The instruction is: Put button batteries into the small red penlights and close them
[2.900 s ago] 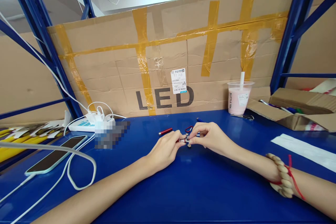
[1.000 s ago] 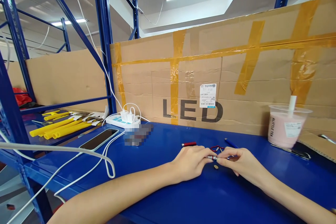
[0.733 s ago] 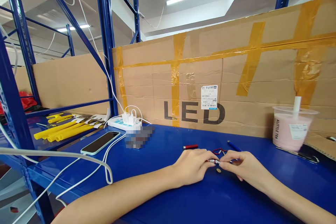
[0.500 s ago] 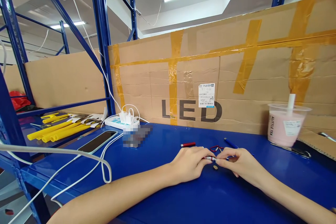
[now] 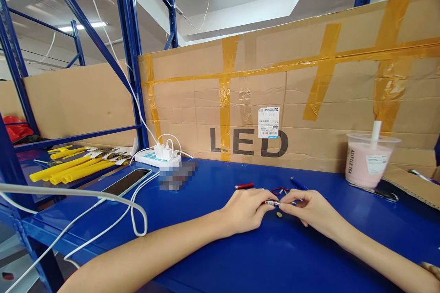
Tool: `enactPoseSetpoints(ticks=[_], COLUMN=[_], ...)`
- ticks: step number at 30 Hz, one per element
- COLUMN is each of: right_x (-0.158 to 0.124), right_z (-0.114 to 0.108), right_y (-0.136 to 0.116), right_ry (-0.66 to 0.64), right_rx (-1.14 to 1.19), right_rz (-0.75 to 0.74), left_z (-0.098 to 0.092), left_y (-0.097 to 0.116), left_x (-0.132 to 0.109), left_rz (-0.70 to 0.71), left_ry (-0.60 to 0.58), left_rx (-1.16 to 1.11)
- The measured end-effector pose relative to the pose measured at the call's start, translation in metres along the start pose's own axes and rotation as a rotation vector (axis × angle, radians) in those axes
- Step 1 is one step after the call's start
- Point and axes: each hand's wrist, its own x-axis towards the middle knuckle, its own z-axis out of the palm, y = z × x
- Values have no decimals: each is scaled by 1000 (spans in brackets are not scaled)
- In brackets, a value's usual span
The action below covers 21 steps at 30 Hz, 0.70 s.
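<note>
Both forearms reach in from the near side of the blue table (image 5: pixel 240 265); the left hand (image 5: pixel 242 211) points toward two o'clock and the right hand (image 5: pixel 311 208) toward ten, so their fingertips meet. The left hand is palm down with the back of the hand up, thumb and fingers closed on a small tube (image 5: pixel 271 203) that is red and silver. The right thumb and forefinger pinch its silver end, the other fingers curled beneath; whether they also hold a separate piece is hidden.

The tube's long axis runs almost from nine to three o'clock, close to level, silver end toward three. It sits at the left fingertips, at about two o'clock from the back of that hand, and at nine to ten o'clock from the right hand.

A small round disc (image 5: pixel 279 214) lies on the table at about five o'clock from the tube, just beside it. Near the tube are a red clip (image 5: pixel 280 191) at one o'clock, a blue pen (image 5: pixel 298 183), partly behind the right hand, at two, and a red stick (image 5: pixel 244 186) at ten.
</note>
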Motion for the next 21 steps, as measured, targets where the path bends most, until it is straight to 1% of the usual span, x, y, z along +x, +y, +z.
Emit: enactPoseSetpoints(ticks=[8, 21], right_x=[0, -2], right_z=[-2, 0], right_y=[3, -3], right_ry=[-14, 2], right_rx=[-29, 10], right_rz=[-13, -9], left_z=[-1, -2], left_y=[1, 0], left_x=[-1, 0], left_rz=[-7, -20], left_ry=[-6, -15], left_rx=[-5, -26])
